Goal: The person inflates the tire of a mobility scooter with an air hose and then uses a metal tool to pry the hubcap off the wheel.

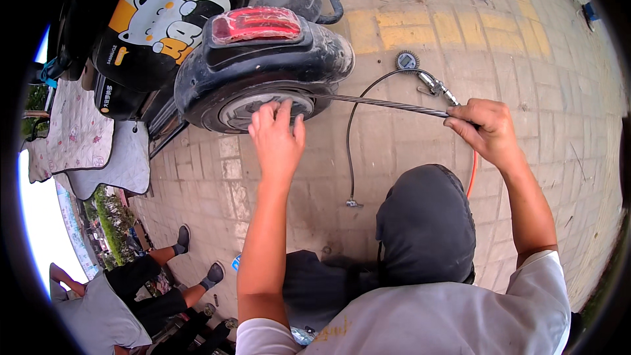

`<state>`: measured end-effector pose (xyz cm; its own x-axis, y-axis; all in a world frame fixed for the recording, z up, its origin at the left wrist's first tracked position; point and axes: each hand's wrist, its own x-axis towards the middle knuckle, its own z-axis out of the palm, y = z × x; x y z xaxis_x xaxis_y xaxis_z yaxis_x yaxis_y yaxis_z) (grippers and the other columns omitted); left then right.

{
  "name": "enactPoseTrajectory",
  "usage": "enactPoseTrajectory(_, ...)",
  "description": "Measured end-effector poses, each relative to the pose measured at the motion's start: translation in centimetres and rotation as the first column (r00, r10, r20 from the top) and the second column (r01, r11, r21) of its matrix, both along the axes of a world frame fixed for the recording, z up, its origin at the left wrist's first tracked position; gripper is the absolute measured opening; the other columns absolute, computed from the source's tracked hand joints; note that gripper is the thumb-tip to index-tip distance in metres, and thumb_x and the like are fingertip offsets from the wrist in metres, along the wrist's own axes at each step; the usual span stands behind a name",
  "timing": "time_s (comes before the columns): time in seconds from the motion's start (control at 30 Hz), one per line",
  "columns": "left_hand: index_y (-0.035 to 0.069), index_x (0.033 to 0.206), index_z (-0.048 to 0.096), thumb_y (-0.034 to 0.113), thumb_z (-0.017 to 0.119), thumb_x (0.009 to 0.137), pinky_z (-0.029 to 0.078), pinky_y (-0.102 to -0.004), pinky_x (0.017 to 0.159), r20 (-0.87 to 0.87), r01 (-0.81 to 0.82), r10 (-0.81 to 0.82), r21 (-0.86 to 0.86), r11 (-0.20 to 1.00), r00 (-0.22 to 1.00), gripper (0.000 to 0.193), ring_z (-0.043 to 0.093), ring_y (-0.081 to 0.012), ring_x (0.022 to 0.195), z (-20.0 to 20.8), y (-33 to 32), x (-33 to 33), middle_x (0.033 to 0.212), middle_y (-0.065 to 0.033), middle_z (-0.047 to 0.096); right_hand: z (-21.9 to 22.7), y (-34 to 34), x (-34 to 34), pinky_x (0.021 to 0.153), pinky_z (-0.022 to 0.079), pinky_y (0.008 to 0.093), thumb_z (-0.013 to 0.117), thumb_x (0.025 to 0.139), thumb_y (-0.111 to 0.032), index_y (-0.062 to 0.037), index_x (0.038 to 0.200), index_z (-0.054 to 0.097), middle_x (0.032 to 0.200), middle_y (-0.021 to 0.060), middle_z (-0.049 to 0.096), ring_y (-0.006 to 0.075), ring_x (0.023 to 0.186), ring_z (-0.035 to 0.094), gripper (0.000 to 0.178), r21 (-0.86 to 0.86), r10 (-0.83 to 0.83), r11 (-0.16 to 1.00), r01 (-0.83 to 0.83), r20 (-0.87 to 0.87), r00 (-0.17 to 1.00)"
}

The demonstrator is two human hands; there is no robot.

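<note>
My right hand (pixel 485 128) is closed round the end of a long grey metal pry bar (pixel 394 105) with spiral grooves. The bar's other end reaches the edge of the black tyre (pixel 209 115) on a scooter wheel, where its tip is hidden. Over the grey wheel rim (pixel 240 110) lies my left hand (pixel 279 133), fingers apart and partly bent, with nothing visible in them. Above the wheel is the scooter's dusty black mudguard (pixel 197 72), bearing a cracked red tail light (pixel 256 25).
A round tyre pressure gauge (pixel 407 60) with a metal inflator lies on the paving beyond the bar; its black hose (pixel 349 151) ends in a small chuck (pixel 353 204). An orange hose (pixel 473 174) runs past my knee. People stand at lower left and upper right.
</note>
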<state>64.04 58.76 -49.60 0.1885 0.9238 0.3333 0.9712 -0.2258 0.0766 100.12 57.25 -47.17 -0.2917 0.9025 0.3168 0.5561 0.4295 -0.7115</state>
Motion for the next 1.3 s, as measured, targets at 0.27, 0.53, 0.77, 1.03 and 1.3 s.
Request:
enactPoseTrajectory(0.27, 0.012, 0.111, 0.062, 0.024, 0.071, 0.072, 0.042, -0.0368, 0.073, -0.394, 0.078, -0.123, -0.13, 0.988, 0.911, 0.042, 0.053, -0.0226, 0.088, 2.7, 2.7, 1.4, 0.09, -0.0047, 0.053, -3.7, 13.4, 3.6, 0.064, 0.045, 0.0266, 0.074, 0.079, -0.018, -0.0008, 0.086, 0.068, 0.074, 0.0028, 0.064, 0.0109, 0.071, 0.056, 0.019, -0.374, 0.168, 0.902, -0.218, -0.16, 0.973)
enactPoseTrajectory(0.53, 0.014, 0.117, 0.06, 0.027, 0.071, 0.071, 0.043, -0.0382, 0.073, -0.481, 0.06, -0.142, -0.181, 0.982, 0.865, 0.049, 0.053, -0.0241, 0.089, 2.3, 2.2, 1.3, 0.09, -0.0059, 0.053, -4.2, 14.4, 3.3, 0.065, 0.045, 0.0259, 0.074, 0.079, -0.02, -0.0009, 0.083, 0.067, 0.073, 0.0022, 0.063, 0.0101, 0.07, 0.055, 0.02, -0.403, 0.155, 0.894, -0.197, -0.136, 0.979)
enactPoseTrajectory(0.77, 0.009, 0.114, 0.059, 0.021, 0.064, 0.074, 0.044, -0.0369, 0.071, -0.609, 0.122, -0.206, -0.177, 0.977, 0.766, 0.042, 0.057, -0.024, 0.085, 1.3, 2.5, 1.8, 0.085, -0.0066, 0.059, -4.5, 3.8, 0.9, 0.059, 0.046, 0.0266, 0.075, 0.077, -0.015, -0.0017, 0.081, 0.068, 0.072, 0.0053, 0.065, 0.0115, 0.064, 0.057, 0.016, -0.333, -0.072, 0.943, 0.001, -0.202, 0.977)
enactPoseTrajectory(1.03, 0.005, 0.103, 0.05, 0.018, 0.053, 0.078, 0.05, -0.0477, 0.052, -0.468, -0.223, 0.065, -0.29, 0.931, 0.881, 0.029, 0.061, -0.0363, 0.051, 1.0, 3.8, 2.6, 0.057, -0.0161, 0.061, -9.0, 0.3, -2.5, 0.055, 0.045, 0.0268, 0.075, 0.076, -0.012, -0.0021, 0.083, 0.069, 0.072, 0.0062, 0.064, 0.0137, 0.062, 0.058, 0.014, -0.261, -0.153, 0.964, 0.048, -0.399, 0.904)
enactPoseTrajectory(1.3, 0.007, 0.105, 0.046, 0.021, 0.055, 0.078, 0.049, -0.0491, 0.05, -0.415, -0.279, 0.153, -0.263, 0.924, 0.897, 0.032, 0.061, -0.037, 0.05, 0.6, 2.8, 1.8, 0.055, -0.0156, 0.06, -4.4, 2.9, -3.5, 0.049, 0.041, 0.0299, 0.075, 0.075, -0.012, -0.0033, 0.08, 0.068, 0.064, 0.006, 0.059, 0.0181, 0.056, 0.054, 0.012, -0.07, -0.031, 0.997, 0.015, -0.229, 0.973)
